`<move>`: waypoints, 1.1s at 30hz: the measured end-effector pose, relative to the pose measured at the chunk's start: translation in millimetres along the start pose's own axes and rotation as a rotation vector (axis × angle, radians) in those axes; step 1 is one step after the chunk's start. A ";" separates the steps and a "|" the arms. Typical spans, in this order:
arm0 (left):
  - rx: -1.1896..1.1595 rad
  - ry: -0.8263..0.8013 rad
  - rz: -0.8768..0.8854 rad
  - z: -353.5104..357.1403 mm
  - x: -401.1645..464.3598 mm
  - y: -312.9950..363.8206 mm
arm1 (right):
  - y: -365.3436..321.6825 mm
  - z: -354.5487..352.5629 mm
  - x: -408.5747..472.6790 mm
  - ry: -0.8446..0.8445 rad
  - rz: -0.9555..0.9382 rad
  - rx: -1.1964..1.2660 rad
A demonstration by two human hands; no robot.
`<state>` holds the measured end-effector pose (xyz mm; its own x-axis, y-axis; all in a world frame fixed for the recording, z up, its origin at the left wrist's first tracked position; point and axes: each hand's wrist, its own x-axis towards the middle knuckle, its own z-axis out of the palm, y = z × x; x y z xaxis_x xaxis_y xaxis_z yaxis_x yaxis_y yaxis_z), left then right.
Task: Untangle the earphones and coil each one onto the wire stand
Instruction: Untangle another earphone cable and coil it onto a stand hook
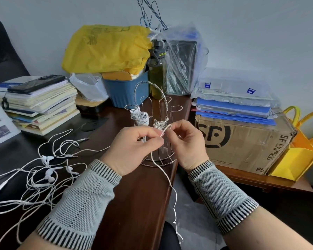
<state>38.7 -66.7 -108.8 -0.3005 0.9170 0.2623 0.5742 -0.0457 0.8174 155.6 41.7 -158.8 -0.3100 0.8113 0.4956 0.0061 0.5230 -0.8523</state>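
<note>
While both hands (153, 141) pinch a cord (163, 170), it dangles past the desk edge (170, 186).

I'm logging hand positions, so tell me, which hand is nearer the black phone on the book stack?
Left. The left hand is in front of the wire stand, on the black phone's side; the right hand is farther right.

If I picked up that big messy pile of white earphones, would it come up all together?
Probably yes. The tangled earphones cross in many loops, so they would likely lift as one floppy clump. They look thin and light, and loose ends would dangle like the cord hanging from the hands. The small earbuds might snag on loops.
</note>
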 end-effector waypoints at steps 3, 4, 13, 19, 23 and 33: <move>-0.179 0.071 -0.018 0.0 0.3 0.0 | -6.1 -1.3 -2.0 -0.028 0.062 0.126; -0.226 0.143 -0.038 2.1 1.7 -0.8 | -7.3 -1.5 -2.2 -0.025 0.068 0.149; -0.203 0.473 -0.151 24.9 8.5 2.3 | -14.7 3.3 1.8 -0.003 0.134 0.149; 0.095 0.452 -0.192 25.7 7.9 -3.8 | -21.1 5.9 7.2 0.016 0.148 0.000; 0.109 0.415 -0.185 26.6 8.7 -4.8 | -24.3 6.2 8.4 0.026 0.172 -0.001; 0.066 0.349 -0.279 23.8 8.7 -6.0 | -15.6 4.7 9.8 0.076 0.237 0.037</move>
<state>50.8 -49.0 -123.6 -0.6831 0.7016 0.2029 0.4784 0.2200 0.8501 148.0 40.4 -141.4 -0.2314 0.9282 0.2913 0.0345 0.3071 -0.9510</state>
